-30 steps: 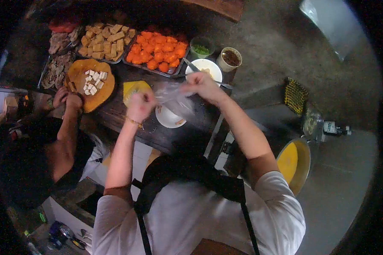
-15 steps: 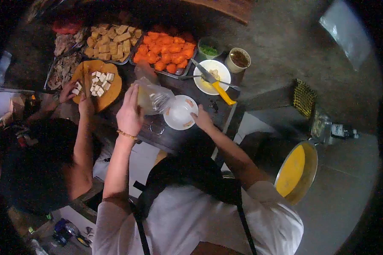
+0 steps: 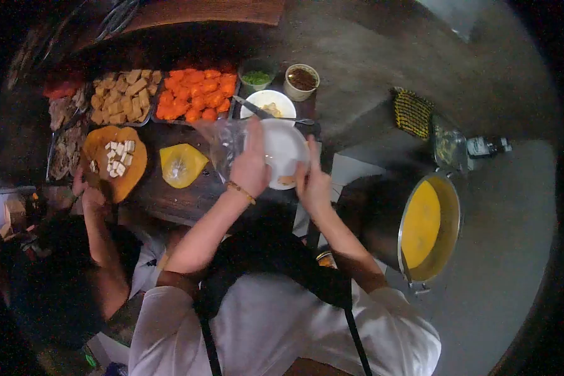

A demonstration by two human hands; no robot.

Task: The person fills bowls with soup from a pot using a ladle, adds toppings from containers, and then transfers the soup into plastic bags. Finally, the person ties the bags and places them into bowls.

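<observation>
My left hand, slightly blurred and with a beaded bracelet on its wrist, holds a clear plastic bag that spreads out to its left. Its fingers overlap the left side of a white bowl. On the opposite side, my right hand grips the bowl's lower right rim, one finger stretched upward along the edge. The bowl is tilted, and its inside looks white with a small orange mark near the bottom rim. To the left on the dark table lies a yellow piece with crinkled clear plastic on it.
Trays of fried tofu and orange pieces line the back. A plate with a knife, green bits and a dark-filled tub stand nearby. Another person's hand is at the cutting board. A pot stands right.
The view has shifted. My left hand and plastic bag have moved right to the bowl, which is now raised and tilted between both hands. The yellow piece has come into view.
</observation>
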